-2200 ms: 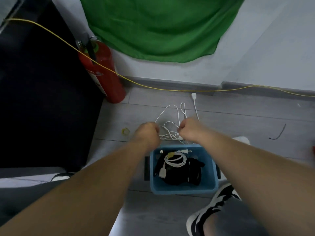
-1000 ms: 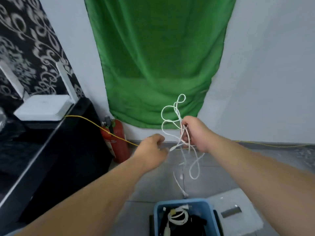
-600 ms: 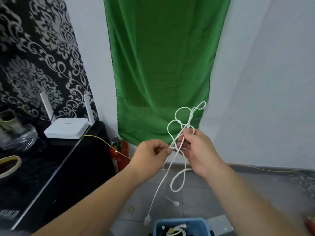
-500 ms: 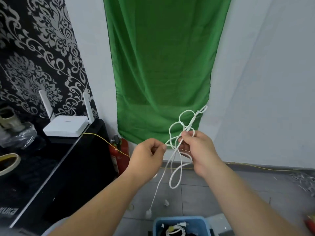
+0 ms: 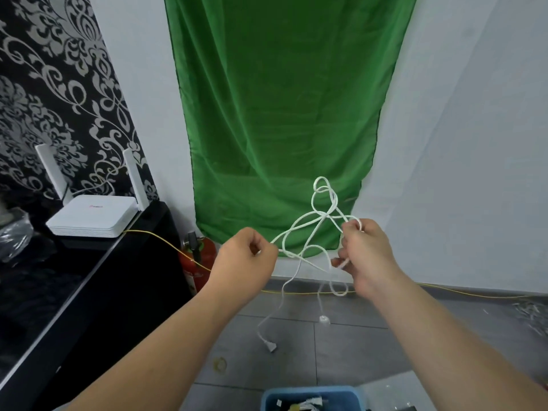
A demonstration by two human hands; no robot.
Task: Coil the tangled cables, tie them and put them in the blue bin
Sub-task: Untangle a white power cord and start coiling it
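Fingers (image 5: pixel 267 253) of the left hand (image 5: pixel 241 262) pinched the white cable (image 5: pixel 296 222); the right hand (image 5: pixel 367 256) gripped its tangled loops above the blue bin (image 5: pixel 341 391).

Soft, even indoor light washes the white wall (image 5: pixel 474 143), shadows faint; the black cabinet (image 5: pixel 89 307) at lower left sits dark. Wide-angle distortion bends frame edges; the white cable (image 5: pixel 324 215) blurs at its dangling plugs.
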